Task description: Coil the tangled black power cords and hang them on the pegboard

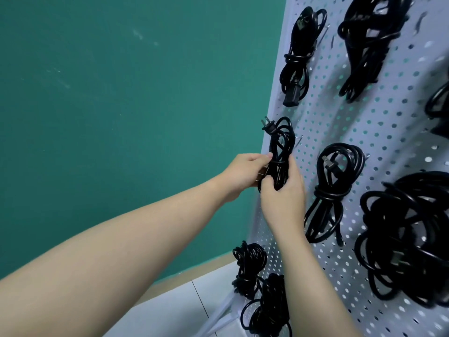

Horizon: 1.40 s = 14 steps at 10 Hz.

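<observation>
A coiled black power cord [353,144] hangs upright at the left edge of the white pegboard [393,122], its two-prong plug sticking up at the top. My left hand [243,173] grips the coil's middle from the left, thumb on top. From below and to the right, my right hand [284,198] wraps its fingers round the coil's lower part. The coil's upper loop lies by a metal hook [370,142]; whether it rests on the hook is unclear.
Several other coiled black cords hang on the pegboard: one above [295,64], one right of my hands [332,190], a large bundle at far right [408,239], two low down [250,271]. A green wall fills the left. White floor tiles lie below.
</observation>
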Each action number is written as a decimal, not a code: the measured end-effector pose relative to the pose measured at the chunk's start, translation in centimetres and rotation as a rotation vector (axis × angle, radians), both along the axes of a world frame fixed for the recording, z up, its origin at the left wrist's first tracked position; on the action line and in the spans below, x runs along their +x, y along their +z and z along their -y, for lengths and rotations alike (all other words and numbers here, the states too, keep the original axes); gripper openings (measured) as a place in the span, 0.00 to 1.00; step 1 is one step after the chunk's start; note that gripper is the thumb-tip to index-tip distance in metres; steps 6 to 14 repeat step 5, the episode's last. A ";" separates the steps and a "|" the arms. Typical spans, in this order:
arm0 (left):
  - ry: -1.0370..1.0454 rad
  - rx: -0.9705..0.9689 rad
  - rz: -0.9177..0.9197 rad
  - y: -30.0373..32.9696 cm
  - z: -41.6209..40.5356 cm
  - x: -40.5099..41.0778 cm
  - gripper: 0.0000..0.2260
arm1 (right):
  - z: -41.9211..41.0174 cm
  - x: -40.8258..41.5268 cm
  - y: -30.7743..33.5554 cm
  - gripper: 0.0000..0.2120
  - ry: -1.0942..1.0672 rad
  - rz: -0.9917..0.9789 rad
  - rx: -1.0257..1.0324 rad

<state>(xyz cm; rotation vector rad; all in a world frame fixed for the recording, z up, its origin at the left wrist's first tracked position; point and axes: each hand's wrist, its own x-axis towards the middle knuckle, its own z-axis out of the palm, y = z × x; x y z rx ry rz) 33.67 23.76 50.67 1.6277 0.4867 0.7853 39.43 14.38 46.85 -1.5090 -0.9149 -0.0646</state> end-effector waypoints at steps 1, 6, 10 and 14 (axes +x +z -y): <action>0.029 0.083 -0.057 0.3 0.5 -1.0 0.13 | 0.4 -0.3 -0.2 0.32 -0.005 0.024 -0.026; 0.059 -0.025 -0.338 -0.2 3.0 -10.0 0.11 | 3.4 -2.2 0.8 0.25 -0.049 0.308 -0.111; 0.059 -0.025 -0.338 -0.2 3.0 -10.0 0.11 | 3.4 -2.2 0.8 0.25 -0.049 0.308 -0.111; 0.059 -0.025 -0.338 -0.2 3.0 -10.0 0.11 | 3.4 -2.2 0.8 0.25 -0.049 0.308 -0.111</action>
